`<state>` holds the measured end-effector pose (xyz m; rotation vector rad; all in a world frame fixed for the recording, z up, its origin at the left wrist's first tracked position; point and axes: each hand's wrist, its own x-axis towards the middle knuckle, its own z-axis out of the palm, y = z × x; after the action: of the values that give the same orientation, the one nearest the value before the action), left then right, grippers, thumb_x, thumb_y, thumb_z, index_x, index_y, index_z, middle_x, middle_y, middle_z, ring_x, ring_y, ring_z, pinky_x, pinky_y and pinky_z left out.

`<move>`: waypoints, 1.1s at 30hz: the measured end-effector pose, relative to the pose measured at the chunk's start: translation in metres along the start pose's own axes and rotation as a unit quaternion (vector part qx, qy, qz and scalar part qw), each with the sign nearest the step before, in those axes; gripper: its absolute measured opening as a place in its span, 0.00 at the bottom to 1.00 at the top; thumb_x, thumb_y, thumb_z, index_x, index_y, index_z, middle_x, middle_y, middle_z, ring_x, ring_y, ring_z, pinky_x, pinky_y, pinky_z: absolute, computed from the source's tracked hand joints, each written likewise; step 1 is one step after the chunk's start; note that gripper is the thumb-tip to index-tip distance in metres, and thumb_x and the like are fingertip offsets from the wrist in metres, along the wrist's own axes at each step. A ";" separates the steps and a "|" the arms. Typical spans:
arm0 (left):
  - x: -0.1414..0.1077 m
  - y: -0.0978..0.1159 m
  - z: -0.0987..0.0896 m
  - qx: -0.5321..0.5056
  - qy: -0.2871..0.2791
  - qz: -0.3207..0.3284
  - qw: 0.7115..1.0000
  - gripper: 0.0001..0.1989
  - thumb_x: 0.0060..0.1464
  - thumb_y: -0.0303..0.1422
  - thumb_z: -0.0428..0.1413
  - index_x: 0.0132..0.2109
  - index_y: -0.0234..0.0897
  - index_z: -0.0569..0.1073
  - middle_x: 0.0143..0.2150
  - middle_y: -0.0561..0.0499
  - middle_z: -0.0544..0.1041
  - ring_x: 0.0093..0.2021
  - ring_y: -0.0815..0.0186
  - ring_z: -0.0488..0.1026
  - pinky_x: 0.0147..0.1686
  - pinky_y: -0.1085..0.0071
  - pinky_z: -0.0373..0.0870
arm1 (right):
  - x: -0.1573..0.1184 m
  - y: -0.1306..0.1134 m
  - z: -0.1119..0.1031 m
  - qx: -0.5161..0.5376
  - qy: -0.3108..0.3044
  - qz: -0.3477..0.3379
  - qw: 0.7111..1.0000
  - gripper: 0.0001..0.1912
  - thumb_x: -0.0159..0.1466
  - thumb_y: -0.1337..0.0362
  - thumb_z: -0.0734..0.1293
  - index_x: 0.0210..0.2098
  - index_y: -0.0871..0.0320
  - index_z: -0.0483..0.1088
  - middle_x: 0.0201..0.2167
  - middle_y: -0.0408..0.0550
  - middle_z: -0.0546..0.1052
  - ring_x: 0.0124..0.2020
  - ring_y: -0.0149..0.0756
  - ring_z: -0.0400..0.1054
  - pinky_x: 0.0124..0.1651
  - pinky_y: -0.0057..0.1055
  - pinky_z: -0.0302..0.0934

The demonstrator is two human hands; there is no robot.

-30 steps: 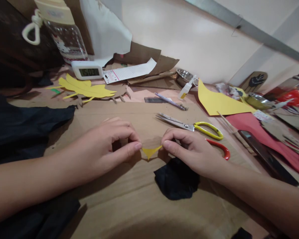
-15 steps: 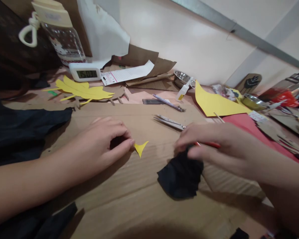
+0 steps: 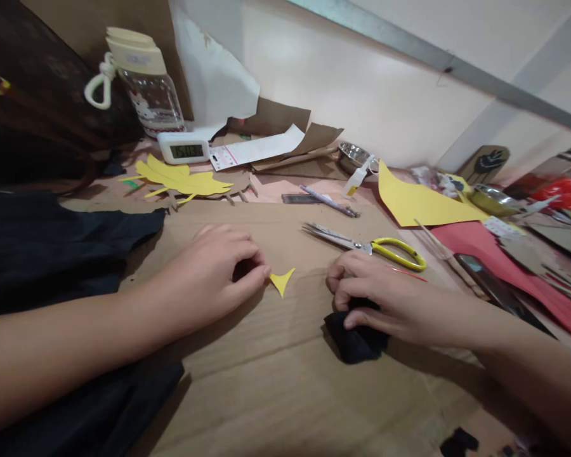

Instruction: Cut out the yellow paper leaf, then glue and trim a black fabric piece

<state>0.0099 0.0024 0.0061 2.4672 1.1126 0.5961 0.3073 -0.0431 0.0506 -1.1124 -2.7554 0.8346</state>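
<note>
My hands sit well apart over the broad brown cardboard sheet [image 3: 247, 393], each at a different piece. Furthest left, a large crumpled black fabric piece [image 3: 52, 244] lies by my left forearm, and I'd do well not to drag it with that arm. My left hand [image 3: 223, 270] has its thumb and forefinger closed in a pinch on the left tip of a small bright yellow three-pointed paper scrap [image 3: 282, 282]; the other two points stick out free, one up to the right, one downward. For something this thin I reckon a light pinch at the very tip is right, so the paper neither creases nor tears. To the right, my right hand [image 3: 378, 295] is half curled over a small rumpled black fabric scrap [image 3: 354, 346]. My thumb touches the cloth, but I can't tell whether the fingers have closed on it, since they hide part of it. Soft cloth bunches easily, so I judge it better held near an edge than squeezed in the palm. Just beyond lie the metal scissors [image 3: 358, 245], blades pointing left, one handle yellow, the red one mostly hidden behind my hand, so some care with my knuckles seems wise
</note>
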 end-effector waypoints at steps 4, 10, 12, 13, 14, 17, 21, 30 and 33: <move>-0.002 0.003 -0.002 0.008 -0.002 0.009 1.000 0.14 0.63 0.41 0.53 0.35 0.40 0.79 0.35 0.47 0.79 0.41 0.52 0.73 0.46 0.54 0.63 | 0.016 -0.015 0.007 0.048 0.110 0.059 0.991 0.07 0.75 0.62 0.66 0.42 0.56 0.75 0.41 0.49 0.80 0.43 0.38 0.74 0.48 0.34 0.66; -0.003 0.003 -0.007 0.012 -0.016 0.018 1.000 0.16 0.66 0.39 0.50 0.37 0.40 0.80 0.37 0.47 0.80 0.41 0.55 0.75 0.47 0.54 0.65 | 0.049 -0.014 0.004 0.058 0.140 0.045 0.987 0.09 0.71 0.65 0.67 0.39 0.54 0.81 0.38 0.47 0.85 0.39 0.39 0.77 0.45 0.34 0.66; -0.003 0.002 -0.007 0.012 -0.011 0.018 1.000 0.17 0.67 0.39 0.50 0.37 0.40 0.81 0.37 0.47 0.80 0.40 0.55 0.74 0.46 0.55 0.65 | 0.053 -0.010 -0.003 0.104 0.115 0.061 0.986 0.09 0.70 0.62 0.68 0.38 0.54 0.81 0.37 0.46 0.85 0.40 0.40 0.77 0.45 0.33 0.67; -0.003 0.001 -0.007 0.011 -0.006 0.018 1.000 0.17 0.67 0.39 0.50 0.37 0.41 0.81 0.38 0.47 0.81 0.41 0.55 0.74 0.46 0.56 0.66 | 0.053 -0.008 -0.007 0.131 0.103 0.067 0.984 0.09 0.69 0.60 0.68 0.38 0.54 0.81 0.37 0.45 0.85 0.39 0.39 0.77 0.44 0.33 0.68; -0.003 0.000 -0.006 0.010 -0.001 0.018 1.000 0.16 0.67 0.39 0.50 0.37 0.41 0.81 0.38 0.47 0.81 0.41 0.55 0.75 0.46 0.56 0.66 | 0.052 -0.007 -0.011 0.153 0.098 0.070 0.981 0.09 0.69 0.59 0.68 0.37 0.54 0.80 0.37 0.45 0.85 0.39 0.39 0.77 0.43 0.33 0.68; -0.003 -0.001 -0.005 0.010 0.003 0.016 1.000 0.13 0.65 0.39 0.54 0.38 0.41 0.80 0.39 0.48 0.82 0.42 0.55 0.75 0.46 0.57 0.66 | 0.045 -0.004 -0.021 0.174 0.133 0.069 0.973 0.10 0.68 0.56 0.69 0.36 0.54 0.79 0.36 0.45 0.83 0.38 0.39 0.76 0.41 0.32 0.68; -0.004 0.001 -0.008 -0.033 0.041 0.011 0.999 0.13 0.68 0.39 0.52 0.44 0.40 0.80 0.41 0.49 0.83 0.43 0.56 0.75 0.46 0.58 0.66 | 0.044 -0.006 -0.022 0.148 0.132 0.062 0.978 0.09 0.68 0.58 0.68 0.36 0.53 0.80 0.35 0.44 0.84 0.38 0.39 0.76 0.42 0.33 0.68; -0.007 0.010 -0.010 -0.082 0.027 0.048 0.995 0.15 0.65 0.40 0.54 0.31 0.40 0.74 0.32 0.53 0.76 0.36 0.62 0.72 0.43 0.61 0.62 | 0.069 -0.011 -0.016 0.114 0.091 0.033 0.989 0.08 0.68 0.59 0.69 0.39 0.54 0.80 0.35 0.43 0.83 0.37 0.37 0.74 0.42 0.33 0.65; -0.005 0.008 -0.008 -0.056 0.013 0.028 0.998 0.15 0.64 0.39 0.51 0.29 0.40 0.70 0.31 0.52 0.73 0.35 0.61 0.69 0.41 0.60 0.62 | 0.072 -0.003 -0.014 0.122 0.101 0.051 0.986 0.08 0.67 0.58 0.70 0.40 0.55 0.79 0.31 0.42 0.80 0.33 0.36 0.71 0.37 0.31 0.63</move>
<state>0.0078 -0.0047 0.0157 2.4073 0.9940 0.6908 0.2556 0.0088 0.0539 -1.2210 -2.3757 0.9795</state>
